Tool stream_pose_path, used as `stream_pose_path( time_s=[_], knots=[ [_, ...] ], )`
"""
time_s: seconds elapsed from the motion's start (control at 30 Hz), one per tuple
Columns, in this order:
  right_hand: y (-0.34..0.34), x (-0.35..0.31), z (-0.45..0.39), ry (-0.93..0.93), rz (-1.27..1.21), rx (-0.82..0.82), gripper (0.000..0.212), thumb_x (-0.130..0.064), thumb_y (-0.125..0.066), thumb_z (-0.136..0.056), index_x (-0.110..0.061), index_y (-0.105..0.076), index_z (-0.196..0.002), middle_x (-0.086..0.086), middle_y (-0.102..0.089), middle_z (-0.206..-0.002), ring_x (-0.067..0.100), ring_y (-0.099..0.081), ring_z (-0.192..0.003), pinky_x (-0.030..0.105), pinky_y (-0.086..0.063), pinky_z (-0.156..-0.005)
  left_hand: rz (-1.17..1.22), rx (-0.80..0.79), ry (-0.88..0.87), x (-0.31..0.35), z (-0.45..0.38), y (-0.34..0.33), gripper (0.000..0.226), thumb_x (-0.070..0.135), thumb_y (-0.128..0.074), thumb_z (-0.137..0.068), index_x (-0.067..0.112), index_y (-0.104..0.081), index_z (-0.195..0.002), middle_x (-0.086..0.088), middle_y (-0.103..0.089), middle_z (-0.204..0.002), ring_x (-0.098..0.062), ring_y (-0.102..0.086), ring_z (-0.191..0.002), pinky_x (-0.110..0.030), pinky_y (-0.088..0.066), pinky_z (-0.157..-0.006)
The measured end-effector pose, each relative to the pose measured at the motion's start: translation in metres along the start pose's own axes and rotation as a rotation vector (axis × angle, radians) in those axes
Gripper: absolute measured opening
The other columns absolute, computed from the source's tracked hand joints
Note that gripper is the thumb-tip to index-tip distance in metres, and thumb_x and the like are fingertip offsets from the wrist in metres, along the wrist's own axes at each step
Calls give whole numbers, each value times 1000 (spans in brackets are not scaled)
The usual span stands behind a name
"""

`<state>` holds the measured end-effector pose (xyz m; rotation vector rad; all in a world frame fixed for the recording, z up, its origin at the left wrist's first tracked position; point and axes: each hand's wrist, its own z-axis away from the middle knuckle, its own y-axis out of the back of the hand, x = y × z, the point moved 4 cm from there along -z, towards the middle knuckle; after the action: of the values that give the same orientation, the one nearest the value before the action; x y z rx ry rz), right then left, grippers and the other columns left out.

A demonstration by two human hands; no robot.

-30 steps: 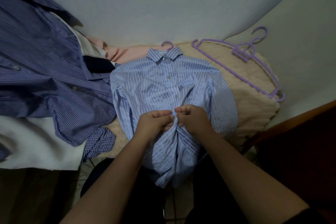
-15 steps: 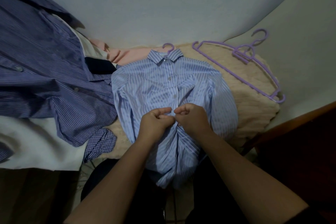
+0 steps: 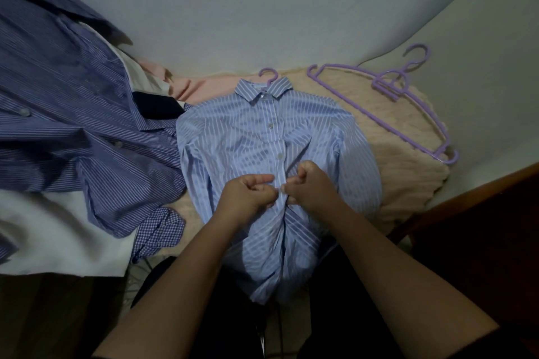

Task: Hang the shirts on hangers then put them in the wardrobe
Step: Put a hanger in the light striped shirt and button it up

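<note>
Left hand (image 3: pixel 248 192) and right hand (image 3: pixel 309 185) both curled tight, pinching placket of light shirt (image 3: pixel 262 137) at mid-front, apparently doing up button. Shirt lies face up on cream blanket (image 3: pixel 402 178), hem hanging off near edge; purple hook (image 3: pixel 269 76) pokes from collar, so hanger likely inside. Fabric thin, soft, light: will sag and crease, best lifted by hook. Spare hangers (image 3: pixel 408 90) right of shirt, apart. Dark striped shirt (image 3: pixel 73 114) heaped left, sleeve just beside light shirt; may snag on lifting. Wardrobe not in view
</note>
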<state>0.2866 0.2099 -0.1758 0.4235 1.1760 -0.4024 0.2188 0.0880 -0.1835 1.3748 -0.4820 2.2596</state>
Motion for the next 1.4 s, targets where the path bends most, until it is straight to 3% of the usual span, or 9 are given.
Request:
stream_pose_path(
  time_s=[0.13,0.37,0.57,0.73,0.87,1.0,1.1,1.23,1.4],
  knots=[
    [1,-4,4,141,229,184,36,6,-60,-77,-18,-36,-66,-1,-40,-58,14,-39,-53,22,-38,-52,-144,103,-108,-4,-3,1,15,5,-77,-77,19,-72,-79,1,-69,-66,-9,-63,-64,-24,-54,-70],
    [1,-4,3,104,176,74,21,5,-56,-85,-10,-71,-85,-8,-62,-65,-2,-58,-52,9,-47,-53,-75,39,-110,-5,-2,2,14,10,-76,-79,22,-79,-72,-9,-74,-77,-20,-67,-76,-36,-54,-79],
    [0,4,5,-39,-190,11,20,6,-57,-88,-9,-70,-85,2,-66,-65,6,-59,-52,14,-47,-51,198,19,59,-4,-2,-3,8,-4,-67,-83,-1,-71,-89,-8,-68,-68,-11,-61,-57,-18,-52,-59],
    [3,7,-1,8,42,-12,18,2,-58,-88,-13,-67,-95,3,-65,-79,11,-62,-71,23,-55,-71,180,73,68,-12,-4,6,15,-1,-71,-81,-4,-70,-96,-11,-69,-72,-16,-62,-63,-21,-54,-60],
    [18,7,-8,101,331,98,29,-3,-62,-86,-5,-64,-115,11,-62,-101,19,-61,-84,32,-54,-80,-249,213,-62,-11,-11,23,40,18,-79,-78,6,-66,-114,-7,-68,-96,-16,-66,-76,-27,-55,-72],
    [28,8,-10,49,532,193,46,-5,-60,-90,-17,-51,-133,12,-18,-152,28,-46,-119,17,-33,-91,-512,399,-249,-8,0,25,29,19,-72,-86,18,-60,-113,1,-36,-144,16,-53,-75,0,-36,-69],
    [32,16,-12,8,526,241,51,-3,-57,-89,-20,-48,-137,12,-17,-155,27,-26,-139,23,-31,-101,-508,473,-244,-14,5,23,33,18,-69,-88,13,-61,-119,-2,-15,-157,-3,-59,-83,-8,-38,-75],
    [36,17,-16,51,552,289,40,1,-54,-89,-6,-56,-129,19,-56,-128,31,-54,-113,19,-39,-84,-545,491,-177,-18,1,27,35,20,-68,-88,10,-64,-121,-9,-43,-145,-16,-54,-115,-13,-35,-85],
    [46,12,-12,50,500,340,23,-6,-57,-91,-2,-67,-111,18,-65,-113,32,-59,-103,28,-43,-78,-395,471,-109,-12,-6,40,27,20,-68,-88,8,-70,-112,-7,-71,-108,-16,-65,-94,-27,-50,-87]
  ],
)
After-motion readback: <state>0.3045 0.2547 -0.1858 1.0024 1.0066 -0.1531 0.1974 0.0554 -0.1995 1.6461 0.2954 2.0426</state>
